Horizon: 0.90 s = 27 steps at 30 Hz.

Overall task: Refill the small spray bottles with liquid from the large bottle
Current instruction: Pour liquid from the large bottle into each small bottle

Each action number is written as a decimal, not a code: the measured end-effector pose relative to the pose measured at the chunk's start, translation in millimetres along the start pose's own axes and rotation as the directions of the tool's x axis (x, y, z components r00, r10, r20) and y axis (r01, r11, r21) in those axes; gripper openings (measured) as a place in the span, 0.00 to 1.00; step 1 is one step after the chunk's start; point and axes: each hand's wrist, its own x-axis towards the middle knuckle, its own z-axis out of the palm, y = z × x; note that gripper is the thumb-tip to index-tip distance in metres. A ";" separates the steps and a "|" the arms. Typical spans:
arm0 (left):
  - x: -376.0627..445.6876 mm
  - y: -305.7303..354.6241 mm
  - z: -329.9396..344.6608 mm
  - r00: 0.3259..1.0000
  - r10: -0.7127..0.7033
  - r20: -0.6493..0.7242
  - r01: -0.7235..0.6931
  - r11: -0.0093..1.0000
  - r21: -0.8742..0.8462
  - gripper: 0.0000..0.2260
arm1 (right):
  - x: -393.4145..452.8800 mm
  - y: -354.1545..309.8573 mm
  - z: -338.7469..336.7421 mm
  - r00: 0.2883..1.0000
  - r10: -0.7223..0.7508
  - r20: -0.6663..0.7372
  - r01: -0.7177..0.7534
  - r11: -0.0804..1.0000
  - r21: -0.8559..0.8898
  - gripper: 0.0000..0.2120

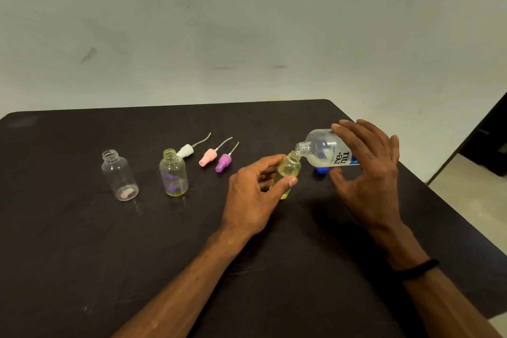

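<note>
A dark, almost black table [82, 241] with a rounded far corner stands against a pale, scuffed wall [247, 22]; a strip of light floor [472, 186] shows past its right edge. The right hand [367, 170] grips the large bottle [326, 149], fingers over its top and thumb beneath, with a black band [417, 269] on that wrist. The large bottle lies tipped close to level, its long axis running left to right and its open threaded neck pointing left, down to the mouth of a small bottle [288, 170]. Its white label reads "re·nu" in dark letters, turned sideways, above a blue band; smaller print there is too fine to read. A blue cap [321, 169] sits on the table just below it. The left hand [255, 195] holds the small bottle between thumb and fingers, leaning with its neck up and to the right; it is yellowish inside. Further left stand two open small bottles upright: a yellow-tinted bottle [173, 173] and a clear bottle [119, 175]. Behind them lie three spray tops, white [186, 150], pink [208, 157] and purple [223, 162], their tubes pointing away and right.
</note>
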 end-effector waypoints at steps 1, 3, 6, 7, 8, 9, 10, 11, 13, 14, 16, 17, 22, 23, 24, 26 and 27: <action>0.1 0.0 0.0 1.000 -0.001 0.000 0.001 1.000 0.000 0.20 | 0.0 0.0 -0.2 1.000 0.002 0.001 -0.002 1.000 -0.003 0.39; 0.4 -0.3 0.0 1.000 0.000 -0.001 0.000 1.000 -0.001 0.20 | 0.1 0.0 -0.5 1.000 0.004 0.004 -0.004 1.000 -0.007 0.39; 0.7 -0.5 -0.3 1.000 0.002 0.002 -0.002 1.000 0.002 0.20 | 0.2 -0.7 -0.2 1.000 0.004 0.009 -0.004 1.000 -0.011 0.38; 0.7 -0.6 -0.4 1.000 0.003 0.003 -0.003 1.000 0.003 0.20 | 0.1 -0.9 -0.2 1.000 0.004 0.009 -0.004 1.000 -0.010 0.38; 0.7 -0.7 -0.5 1.000 0.004 0.004 -0.004 1.000 0.003 0.20 | 0.2 -1.1 -0.3 1.000 0.004 0.009 -0.004 1.000 -0.010 0.38; 0.6 -0.7 -0.7 1.000 0.004 0.003 -0.004 1.000 0.002 0.20 | 0.1 -1.1 -0.5 1.000 0.004 0.009 -0.003 1.000 -0.011 0.38; 0.6 -0.7 -0.6 1.000 0.005 0.002 -0.005 1.000 0.000 0.20 | 0.3 -1.0 -0.6 1.000 0.003 0.008 -0.003 1.000 -0.011 0.38; 0.3 -0.6 -0.7 1.000 0.006 0.001 -0.006 1.000 0.001 0.20 | 0.3 -1.1 -0.8 1.000 0.003 0.009 -0.003 1.000 -0.011 0.38; 0.1 -0.5 -0.7 1.000 0.006 0.000 -0.006 1.000 0.001 0.20 | 0.1 -1.1 -1.0 1.000 0.005 0.010 -0.005 1.000 -0.009 0.39; 0.1 -0.5 -0.7 1.000 0.006 -0.002 -0.006 1.000 -0.003 0.20 | 0.0 -1.1 -0.9 1.000 0.005 0.009 -0.004 1.000 -0.008 0.39; -0.2 -0.6 -0.7 1.000 0.007 -0.006 -0.007 1.000 -0.009 0.19 | -0.1 -0.8 -0.7 1.000 0.003 0.009 -0.003 1.000 -0.009 0.39; 0.0 -0.5 -0.6 1.000 0.010 -0.006 -0.010 1.000 -0.008 0.19 | -0.1 -0.7 -0.6 1.000 0.003 0.009 -0.003 1.000 -0.009 0.39; 0.5 -0.8 -1.0 1.000 0.011 0.002 -0.011 1.000 -0.004 0.20 | 0.4 0.2 -0.3 1.000 0.004 0.014 -0.004 1.000 -0.002 0.40; 0.5 -0.9 -0.9 1.000 0.010 0.001 -0.010 1.000 -0.006 0.20 | 0.7 0.3 -0.3 1.000 0.003 0.013 -0.003 1.000 0.001 0.40; 0.5 -0.9 -0.9 1.000 0.009 0.000 -0.009 1.000 -0.009 0.20 | 0.8 0.4 -0.4 1.000 0.003 0.013 -0.003 1.000 0.002 0.40; 0.3 -0.7 -0.5 1.000 0.007 -0.001 -0.007 1.000 -0.011 0.20 | 0.5 0.7 -0.5 1.000 0.002 0.010 -0.002 1.000 0.000 0.40; 0.3 -0.7 -0.4 1.000 0.006 0.000 -0.006 1.000 -0.011 0.20 | 0.4 0.7 -0.4 1.000 0.001 0.008 -0.001 1.000 -0.002 0.40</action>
